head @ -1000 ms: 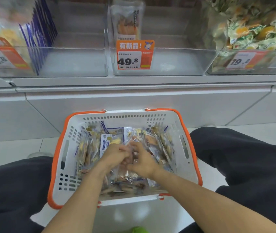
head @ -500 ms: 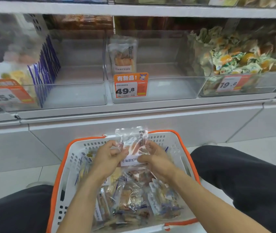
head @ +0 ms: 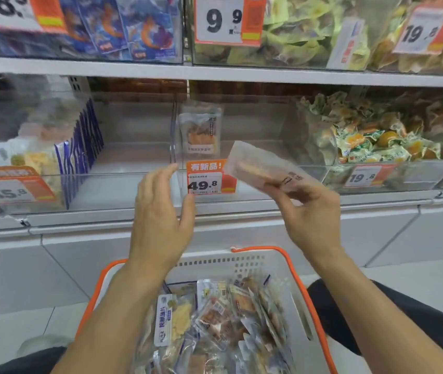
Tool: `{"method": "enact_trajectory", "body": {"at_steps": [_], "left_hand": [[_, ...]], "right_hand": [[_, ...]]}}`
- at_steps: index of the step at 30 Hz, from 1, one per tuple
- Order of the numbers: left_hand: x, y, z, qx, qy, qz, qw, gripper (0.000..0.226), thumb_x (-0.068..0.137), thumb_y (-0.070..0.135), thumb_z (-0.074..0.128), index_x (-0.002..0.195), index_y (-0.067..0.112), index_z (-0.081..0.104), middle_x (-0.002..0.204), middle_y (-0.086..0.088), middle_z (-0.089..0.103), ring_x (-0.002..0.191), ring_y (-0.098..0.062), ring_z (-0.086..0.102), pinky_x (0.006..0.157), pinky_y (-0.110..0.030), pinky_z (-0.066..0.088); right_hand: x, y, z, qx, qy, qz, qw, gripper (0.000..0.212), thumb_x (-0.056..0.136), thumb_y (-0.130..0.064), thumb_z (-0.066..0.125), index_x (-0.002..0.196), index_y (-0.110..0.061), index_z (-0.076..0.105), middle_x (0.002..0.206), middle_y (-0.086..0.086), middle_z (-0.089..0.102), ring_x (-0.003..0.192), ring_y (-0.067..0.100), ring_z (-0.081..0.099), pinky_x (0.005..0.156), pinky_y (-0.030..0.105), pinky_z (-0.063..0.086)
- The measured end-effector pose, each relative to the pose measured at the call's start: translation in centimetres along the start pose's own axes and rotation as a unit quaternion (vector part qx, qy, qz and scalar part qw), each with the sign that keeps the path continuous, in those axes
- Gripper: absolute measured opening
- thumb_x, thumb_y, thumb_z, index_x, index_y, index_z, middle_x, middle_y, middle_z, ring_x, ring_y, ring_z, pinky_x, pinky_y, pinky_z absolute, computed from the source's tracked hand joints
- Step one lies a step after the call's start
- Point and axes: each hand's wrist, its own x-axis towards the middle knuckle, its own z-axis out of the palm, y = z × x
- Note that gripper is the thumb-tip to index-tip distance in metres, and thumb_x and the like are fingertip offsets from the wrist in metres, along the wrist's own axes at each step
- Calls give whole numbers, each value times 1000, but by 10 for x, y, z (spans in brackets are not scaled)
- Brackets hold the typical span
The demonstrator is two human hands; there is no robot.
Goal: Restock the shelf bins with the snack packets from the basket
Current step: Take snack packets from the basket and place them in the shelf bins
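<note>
We see our right hand (head: 306,209) raised in front of the shelf, its fingers (head: 294,191) curled round the lower end of a clear packet (head: 266,168), which tilts up and to the left in the air. The packet's upper edge lies just in front of the middle bin (head: 255,157), beside the orange 49.8 tag (head: 209,176) on the bin's front wall. Above and left of those fingers, one like packet (head: 200,128) stands upright at the bin's back left corner; the bin floor to its right is bare. Our left hand (head: 161,211) hovers apart from the packet, left of the tag, fingers spread and loose, holding nothing. Further left, a bin (head: 123,184) has blue-edged packs (head: 80,147) against its left side and bare floor nearer our fingers. Right of the right hand, a bin of green and orange wrapped snacks (head: 371,141) is heaped high. Below both wrists sits the basket (head: 304,282), orange-rimmed, with more packets (head: 215,319) piled inside it.
</note>
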Motion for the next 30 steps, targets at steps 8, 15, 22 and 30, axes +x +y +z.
{"method": "enact_trajectory", "body": {"at_steps": [8,15,22,30], "left_hand": [[41,-38,40,276,-28,49,960,94,88,41,70,153,-3,19,116,-17,56,105,-35,49,106,-48,33],[39,-50,59,312,40,66,947,85,90,28,69,152,-6,22,119,-19,52,111,-38,44,110,-49,27],[41,-57,66,333,58,71,939,81,91,23,65,151,-9,21,114,-20,47,109,-38,39,112,-50,24],[40,-54,66,333,47,57,940,82,92,21,65,152,-8,18,116,-18,47,111,-37,39,114,-50,25]], "right_hand": [[140,31,50,-241,-197,91,946,10,80,-9,73,72,-6,67,76,9,69,72,23,62,66,32,52],[187,62,141,-299,-353,101,881,19,90,-30,73,92,-15,63,78,-4,57,72,15,57,59,21,44],[194,80,172,-291,-348,143,880,28,88,-41,72,82,-14,73,66,-2,73,56,9,72,57,20,57],[190,82,168,-180,-297,219,912,28,88,-35,77,92,-8,71,78,5,75,64,14,74,62,24,60]]}}
